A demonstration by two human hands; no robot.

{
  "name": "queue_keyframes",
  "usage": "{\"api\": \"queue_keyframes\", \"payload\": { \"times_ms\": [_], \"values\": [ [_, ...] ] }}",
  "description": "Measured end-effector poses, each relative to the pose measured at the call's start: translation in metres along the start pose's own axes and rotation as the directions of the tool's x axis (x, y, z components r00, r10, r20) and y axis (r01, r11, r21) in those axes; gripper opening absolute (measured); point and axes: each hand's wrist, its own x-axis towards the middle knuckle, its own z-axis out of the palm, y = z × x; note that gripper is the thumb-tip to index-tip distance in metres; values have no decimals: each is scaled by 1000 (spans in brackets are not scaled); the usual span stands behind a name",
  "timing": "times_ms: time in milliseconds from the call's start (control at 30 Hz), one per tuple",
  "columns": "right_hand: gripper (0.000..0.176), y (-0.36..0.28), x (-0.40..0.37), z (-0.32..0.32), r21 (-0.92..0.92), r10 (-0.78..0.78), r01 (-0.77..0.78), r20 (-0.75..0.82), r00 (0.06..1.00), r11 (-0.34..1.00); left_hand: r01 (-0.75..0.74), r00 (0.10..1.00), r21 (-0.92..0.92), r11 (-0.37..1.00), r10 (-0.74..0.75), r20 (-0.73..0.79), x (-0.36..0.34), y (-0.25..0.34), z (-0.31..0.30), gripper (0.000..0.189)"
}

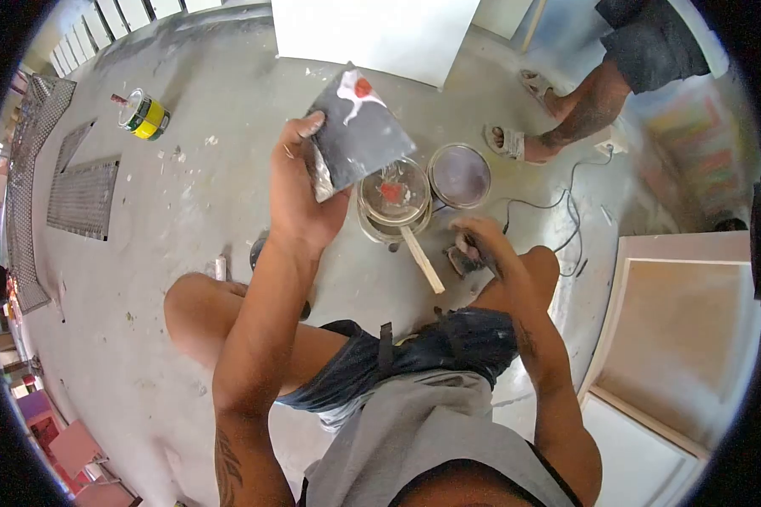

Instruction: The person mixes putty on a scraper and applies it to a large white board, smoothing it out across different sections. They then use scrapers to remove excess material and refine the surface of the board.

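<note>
My left hand (294, 182) grips a dark grey flat board (365, 139) by its near left side, thumb on top. A white smear with a red dab lies near the board's far end. Just beyond that hand stands an open can (364, 226), topped by a round clear lid or dish (407, 196) with a red dab in it. A flat wooden stick (423, 260) slants from the can toward me. My right hand (486, 241) is low beside my knee, fingers curled; whatever they hold is not clear. A dark object (461, 262) shows just below its fingers.
A round tin (459, 176) with a greyish-purple inside sits right of the can. Another person's sandalled foot (511, 144) is close behind it. A black cable (571, 207) trails on the right. A yellow-labelled paint can (146, 117) stands at far left; a white panel (372, 38) is ahead.
</note>
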Motion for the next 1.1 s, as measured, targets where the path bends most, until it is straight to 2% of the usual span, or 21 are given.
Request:
{"api": "queue_keyframes", "payload": {
  "times_ms": [33,100,133,200,233,300,333,400,433,533,600,700,833,900,933,1000,1033,1067,1100],
  "values": [
    [34,6,14,7,6,9,-9,2,1000,1000,12,999,-47,999,-10,31,2,1,-3,31],
    [29,13,39,24,-162,-76,65,-67,995,985,22,998,-39,999,-20,55,-1,-3,-4,31],
    [29,10,43,31,-159,-74,62,-65,995,985,23,996,-34,999,-20,82,-1,-4,-3,30],
    [34,3,48,41,-275,-120,94,-82,989,957,64,994,-14,998,-62,92,-4,-14,-2,30],
    [34,3,53,43,-276,-122,97,-75,990,956,103,989,4,995,-102,103,-4,-17,-1,31],
    [48,7,64,49,-424,-216,142,-131,967,894,130,986,-18,991,-127,111,-5,-20,0,31],
    [48,8,70,48,-424,-215,142,-129,968,894,164,980,-39,986,-158,125,-4,-21,1,32],
    [45,9,78,46,-552,-245,123,-153,957,824,146,985,-21,989,-144,97,-2,-22,1,32],
    [45,9,80,46,-552,-246,124,-153,957,824,141,986,-17,990,-139,97,-1,-22,1,32],
    [42,9,78,54,-501,-196,70,-204,959,863,137,987,-7,991,-136,90,1,-21,2,32],
    [39,8,69,62,-326,-239,146,-266,934,934,144,985,5,990,-144,91,2,-22,4,32],
    [37,0,58,67,-226,-235,160,-358,904,961,167,980,1,986,-166,110,0,-28,7,32],
    [35,17,65,37,-74,-219,207,-403,888,976,154,984,60,986,-159,82,6,-40,1,31],
    [34,27,67,12,9,-288,334,-487,825,942,139,987,69,988,-144,73,11,-40,-5,31],
    [34,18,54,9,6,-287,332,-490,823,943,129,989,72,989,-134,64,12,-40,-8,31],
    [21,5,24,-3,338,8,207,-540,842,918,133,988,77,988,-138,62,12,-40,-10,31],
    [20,39,53,-27,232,-60,244,-598,800,942,139,988,81,987,-144,62,12,-38,-10,31],
    [20,69,73,-44,238,-56,247,-603,796,939,146,986,87,985,-152,62,13,-37,-10,30],
    [20,93,90,-57,59,-193,283,-600,777,957,138,988,91,986,-143,56,16,-38,-9,30]
  ]
}}
